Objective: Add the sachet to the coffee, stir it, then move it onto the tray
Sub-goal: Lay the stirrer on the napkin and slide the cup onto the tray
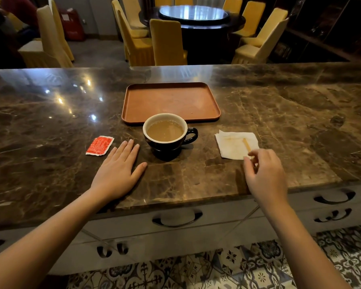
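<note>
With the red sachet [100, 145] lying untouched beside the flat, empty left hand [118, 172], the right hand [266, 174] pinches the stirrer [247, 145] on the napkin [236, 144] near the coffee cup [167, 135], so adding the sachet seemingly comes next.

A: Where is the coffee cup [168, 136]?
B: On the counter [279, 113], just in front of the tray [169, 101].
A: And the hands?
B: The left hand [118, 172] lies flat near the red sachet [99, 145]. The right hand [266, 176] pinches the stick [247, 144] on the napkin [233, 146].
</note>
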Action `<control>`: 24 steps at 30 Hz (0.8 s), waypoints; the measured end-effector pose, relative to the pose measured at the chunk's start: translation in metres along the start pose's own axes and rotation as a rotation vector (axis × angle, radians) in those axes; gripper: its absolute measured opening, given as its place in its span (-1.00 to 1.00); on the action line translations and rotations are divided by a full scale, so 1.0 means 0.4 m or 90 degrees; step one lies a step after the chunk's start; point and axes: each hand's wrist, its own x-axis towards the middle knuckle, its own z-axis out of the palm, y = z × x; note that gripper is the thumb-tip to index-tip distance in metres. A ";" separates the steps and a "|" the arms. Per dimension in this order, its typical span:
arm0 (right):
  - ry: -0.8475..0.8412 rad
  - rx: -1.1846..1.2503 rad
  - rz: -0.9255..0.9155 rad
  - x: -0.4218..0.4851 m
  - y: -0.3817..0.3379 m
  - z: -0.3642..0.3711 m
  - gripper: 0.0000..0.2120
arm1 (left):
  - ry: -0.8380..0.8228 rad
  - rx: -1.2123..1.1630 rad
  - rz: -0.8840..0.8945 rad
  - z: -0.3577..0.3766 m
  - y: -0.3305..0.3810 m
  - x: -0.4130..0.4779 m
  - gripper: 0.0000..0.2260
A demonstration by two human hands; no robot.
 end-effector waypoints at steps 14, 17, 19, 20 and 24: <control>-0.323 0.276 -0.028 0.208 -0.183 0.162 -0.76 | -0.007 0.000 -0.003 -0.007 0.005 -0.004 -0.32; -0.352 0.317 0.002 0.211 -0.177 0.164 -0.78 | -0.004 -0.002 -0.003 -0.007 0.006 -0.003 -0.34; -0.387 0.354 0.027 0.212 -0.174 0.161 -0.78 | -0.006 -0.004 -0.002 -0.007 0.007 -0.003 -0.34; -0.408 0.378 0.037 0.212 -0.172 0.160 -0.78 | -0.005 -0.005 -0.001 -0.007 0.007 -0.003 -0.34; -0.469 0.454 0.050 0.211 -0.162 0.166 -0.76 | 0.006 -0.004 0.002 -0.006 0.008 -0.005 -0.35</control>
